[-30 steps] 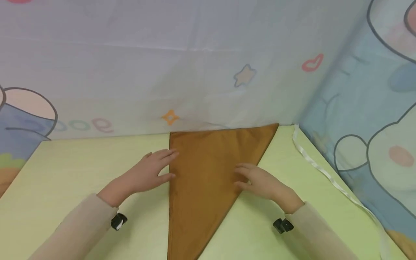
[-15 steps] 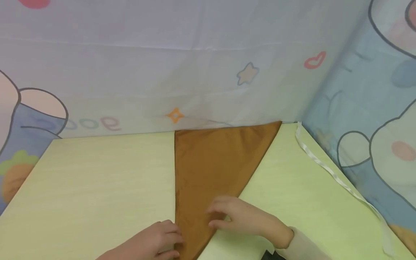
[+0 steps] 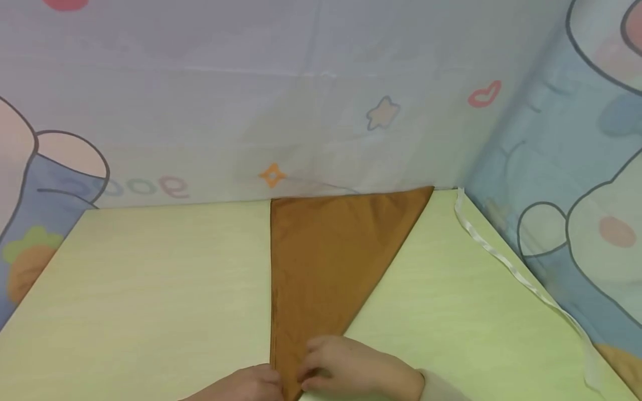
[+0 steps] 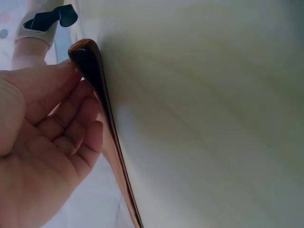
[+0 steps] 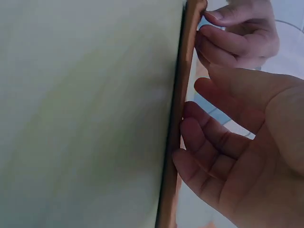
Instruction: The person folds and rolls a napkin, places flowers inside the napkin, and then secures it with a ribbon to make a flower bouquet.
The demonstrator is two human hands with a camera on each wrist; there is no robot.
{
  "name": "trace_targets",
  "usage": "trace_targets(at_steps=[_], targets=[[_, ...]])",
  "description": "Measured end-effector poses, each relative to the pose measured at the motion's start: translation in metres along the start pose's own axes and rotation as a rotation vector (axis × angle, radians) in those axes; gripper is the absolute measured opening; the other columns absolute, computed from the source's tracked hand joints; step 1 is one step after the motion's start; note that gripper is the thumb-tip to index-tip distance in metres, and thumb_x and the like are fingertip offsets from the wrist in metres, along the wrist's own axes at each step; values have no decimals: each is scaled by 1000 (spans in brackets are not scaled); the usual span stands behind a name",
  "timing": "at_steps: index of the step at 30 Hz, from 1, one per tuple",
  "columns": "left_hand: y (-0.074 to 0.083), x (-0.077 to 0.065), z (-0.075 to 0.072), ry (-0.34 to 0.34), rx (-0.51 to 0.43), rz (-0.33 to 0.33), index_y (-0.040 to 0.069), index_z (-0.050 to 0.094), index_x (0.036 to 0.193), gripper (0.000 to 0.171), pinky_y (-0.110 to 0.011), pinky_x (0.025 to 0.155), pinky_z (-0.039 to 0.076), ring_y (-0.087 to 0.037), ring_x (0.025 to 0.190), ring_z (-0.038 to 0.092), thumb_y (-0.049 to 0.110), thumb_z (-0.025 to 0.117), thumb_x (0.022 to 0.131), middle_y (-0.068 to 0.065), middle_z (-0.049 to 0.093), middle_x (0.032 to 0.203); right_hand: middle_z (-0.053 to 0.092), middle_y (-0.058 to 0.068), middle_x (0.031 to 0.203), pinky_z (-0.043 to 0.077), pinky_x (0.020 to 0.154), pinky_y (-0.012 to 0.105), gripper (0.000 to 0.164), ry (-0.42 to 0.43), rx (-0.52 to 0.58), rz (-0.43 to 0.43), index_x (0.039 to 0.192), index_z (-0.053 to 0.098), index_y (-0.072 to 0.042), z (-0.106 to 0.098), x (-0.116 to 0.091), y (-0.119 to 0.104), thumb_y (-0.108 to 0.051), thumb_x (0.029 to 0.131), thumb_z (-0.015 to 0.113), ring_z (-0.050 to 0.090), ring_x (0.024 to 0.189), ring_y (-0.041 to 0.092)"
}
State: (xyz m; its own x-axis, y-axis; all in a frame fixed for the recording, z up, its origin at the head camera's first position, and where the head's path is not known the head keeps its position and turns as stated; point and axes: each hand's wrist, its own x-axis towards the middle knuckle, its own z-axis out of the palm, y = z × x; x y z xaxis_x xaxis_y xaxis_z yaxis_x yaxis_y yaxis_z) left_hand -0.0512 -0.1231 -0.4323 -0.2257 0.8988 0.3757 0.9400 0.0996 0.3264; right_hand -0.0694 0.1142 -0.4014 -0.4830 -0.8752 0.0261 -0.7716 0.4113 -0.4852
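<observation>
A folded brown cloth [image 3: 326, 267] lies on the pale yellow-green tabletop, wide at the back and narrowing to a point near me. My left hand [image 3: 246, 385] is at the left side of that near tip. In the left wrist view, the thumb and curled fingers of my left hand [image 4: 61, 104] pinch the cloth's bulging folded end [image 4: 88, 57]. On the slanted right edge, my right hand [image 3: 351, 365] rests with bent fingers. The right wrist view shows the fingertips [image 5: 187, 164] touching the cloth edge [image 5: 178, 128], the thumb held apart from them.
A white ribbon-like strip [image 3: 501, 259] runs along the table's right side. Printed fabric walls rise behind [image 3: 200, 111] and to the right [image 3: 592, 250]. The cloth's far edge meets the back wall.
Both hands have slid toward me along the cloth, from its middle to the near tip. The left fingers have curled in at the tip. The cloth keeps its shape.
</observation>
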Motion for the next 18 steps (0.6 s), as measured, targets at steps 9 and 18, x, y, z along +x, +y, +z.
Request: trace_targets(at_steps=[9, 18], targets=[[-2, 1, 3, 34, 182, 167, 27, 54, 57, 29, -3, 64, 22, 7, 64, 31, 26, 74, 79, 18, 42, 58, 53, -15, 80, 35, 65, 3, 9, -36, -24, 37, 94, 76, -16, 7, 1, -2, -17, 89, 68, 43, 70, -9], [-1, -1, 4, -8, 262, 187, 28, 58, 61, 25, -4, 64, 22, 7, 64, 33, 27, 74, 80, 18, 45, 60, 53, -15, 79, 34, 66, 2, 10, -22, -36, 16, 93, 77, -15, 9, 2, -3, -15, 87, 70, 43, 70, -9]])
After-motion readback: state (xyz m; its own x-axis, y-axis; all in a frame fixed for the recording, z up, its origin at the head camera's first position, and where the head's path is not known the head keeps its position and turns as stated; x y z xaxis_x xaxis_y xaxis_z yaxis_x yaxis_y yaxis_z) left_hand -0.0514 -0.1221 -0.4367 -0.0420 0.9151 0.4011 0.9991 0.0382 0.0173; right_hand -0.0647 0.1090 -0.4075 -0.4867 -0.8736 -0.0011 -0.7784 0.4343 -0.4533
